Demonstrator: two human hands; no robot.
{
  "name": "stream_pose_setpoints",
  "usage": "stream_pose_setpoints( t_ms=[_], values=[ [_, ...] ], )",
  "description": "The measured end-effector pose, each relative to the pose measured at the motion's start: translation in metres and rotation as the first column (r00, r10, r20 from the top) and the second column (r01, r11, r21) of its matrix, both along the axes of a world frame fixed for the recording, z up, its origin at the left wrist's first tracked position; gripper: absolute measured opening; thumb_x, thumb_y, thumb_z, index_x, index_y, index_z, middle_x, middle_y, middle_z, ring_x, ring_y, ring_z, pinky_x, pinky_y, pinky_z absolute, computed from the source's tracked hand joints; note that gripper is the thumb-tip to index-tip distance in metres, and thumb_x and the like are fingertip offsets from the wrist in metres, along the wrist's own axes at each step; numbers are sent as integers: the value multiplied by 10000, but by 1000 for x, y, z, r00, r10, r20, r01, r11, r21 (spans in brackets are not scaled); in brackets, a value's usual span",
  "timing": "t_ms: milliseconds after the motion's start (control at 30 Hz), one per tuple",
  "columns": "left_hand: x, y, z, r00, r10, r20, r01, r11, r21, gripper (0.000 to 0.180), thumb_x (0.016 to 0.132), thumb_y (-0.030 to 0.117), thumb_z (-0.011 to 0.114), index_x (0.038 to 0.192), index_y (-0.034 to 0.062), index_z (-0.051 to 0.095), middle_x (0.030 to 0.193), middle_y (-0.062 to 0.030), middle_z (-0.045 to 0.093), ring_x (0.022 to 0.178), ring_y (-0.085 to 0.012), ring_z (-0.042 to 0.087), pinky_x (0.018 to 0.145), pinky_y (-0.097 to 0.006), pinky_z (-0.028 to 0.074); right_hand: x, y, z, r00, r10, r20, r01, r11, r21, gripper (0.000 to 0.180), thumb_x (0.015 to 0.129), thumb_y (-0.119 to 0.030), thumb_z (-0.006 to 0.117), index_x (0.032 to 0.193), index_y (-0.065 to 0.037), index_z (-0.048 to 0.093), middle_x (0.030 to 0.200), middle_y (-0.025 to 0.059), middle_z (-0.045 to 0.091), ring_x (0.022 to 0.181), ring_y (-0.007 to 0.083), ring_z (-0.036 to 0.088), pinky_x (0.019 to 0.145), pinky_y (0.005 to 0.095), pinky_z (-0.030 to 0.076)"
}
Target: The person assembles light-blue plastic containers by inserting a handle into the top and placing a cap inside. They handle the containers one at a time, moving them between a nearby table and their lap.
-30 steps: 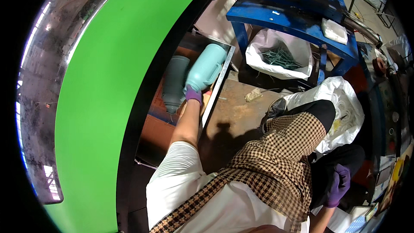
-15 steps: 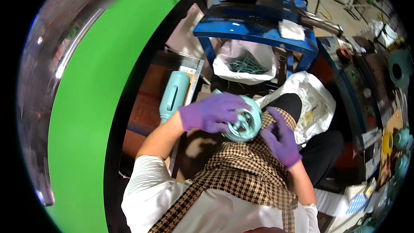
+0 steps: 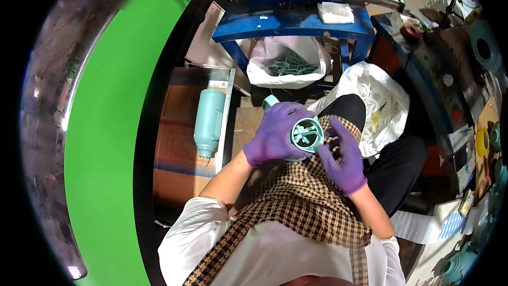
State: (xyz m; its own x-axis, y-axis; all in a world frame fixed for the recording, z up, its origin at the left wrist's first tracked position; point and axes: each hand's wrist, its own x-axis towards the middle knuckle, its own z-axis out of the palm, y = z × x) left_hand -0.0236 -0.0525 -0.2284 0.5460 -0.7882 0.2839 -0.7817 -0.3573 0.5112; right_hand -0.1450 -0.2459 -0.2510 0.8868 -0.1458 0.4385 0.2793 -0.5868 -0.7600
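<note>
My left hand (image 3: pixel 278 131), in a purple glove, is wrapped round a teal plastic housing (image 3: pixel 295 154). Its round end, a ring with spokes and small prongs inside, faces up toward me. A rounded teal piece (image 3: pixel 270 101) sticks out beyond my left knuckles; whether it belongs to the same housing is hidden by the hand. My right hand (image 3: pixel 344 160), also gloved in purple, is beside the ring with thumb and fingers apart. Its fingertips come close to the rim; I cannot tell if they touch. A bottle-shaped teal part (image 3: pixel 209 119) lies in the box to the left.
A brown cardboard box (image 3: pixel 177 122) stands left, beside a bright green surface (image 3: pixel 106 153). Ahead is a blue bench (image 3: pixel 296 30). Under it sits a white sack (image 3: pixel 270 80) of teal scraps; another sack (image 3: pixel 399 108) holds whitish rings. A cluttered bench (image 3: pixel 434 85) runs along the right.
The housing in my left hand has turned, so its spoked end now points up more squarely. The teal part in the box shows a different side, without the slot. The whole view has shifted slightly.
</note>
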Motion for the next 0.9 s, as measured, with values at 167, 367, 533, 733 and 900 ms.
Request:
stream_pose_setpoints(
  t_ms=[167,367,533,733,900],
  values=[
    [-1,-1,-3,998,-42,40,50,974,-221,792,481,360,881,1177,59,650,1226,-155,644,1137,-354,600,1008,-464,411,-13,4,4,981,173,90,-133,931,-339,569,763,-286,831,1273,-144,623,1249,183,614,916,305,707,688,358,588],
    [-22,-16,-10,986,-32,163,71,969,-236,680,559,366,871,1130,54,672,1170,-113,684,1146,-335,621,1031,-495,435,-11,19,-42,976,81,204,43,841,-540,585,732,-421,771,1277,-253,642,1257,33,612,714,194,618,591,347,500],
    [-25,-25,-11,970,-44,239,98,971,-219,648,587,418,876,1097,66,686,1151,-95,700,1145,-323,642,1051,-511,441,-16,13,-56,995,46,83,4,850,-527,461,715,-347,772,1144,-207,680,1171,12,632,721,207,640,597,352,496],
    [-25,-33,-22,962,-116,247,165,969,-185,695,626,499,847,1149,68,694,1149,-100,711,1154,-318,651,1074,-522,431,-22,12,-53,994,25,-111,-75,876,-477,332,728,-325,794,974,-143,667,1015,27,650,658,224,677,577,351,532],
    [-27,-31,-34,939,-143,313,206,962,-180,725,655,577,793,1156,64,690,1177,-107,703,1153,-315,653,1061,-533,445,-25,14,-48,927,-24,-374,-197,818,-540,367,731,-322,812,989,-113,656,1024,47,650,710,247,693,606,384,544]
  ],
)
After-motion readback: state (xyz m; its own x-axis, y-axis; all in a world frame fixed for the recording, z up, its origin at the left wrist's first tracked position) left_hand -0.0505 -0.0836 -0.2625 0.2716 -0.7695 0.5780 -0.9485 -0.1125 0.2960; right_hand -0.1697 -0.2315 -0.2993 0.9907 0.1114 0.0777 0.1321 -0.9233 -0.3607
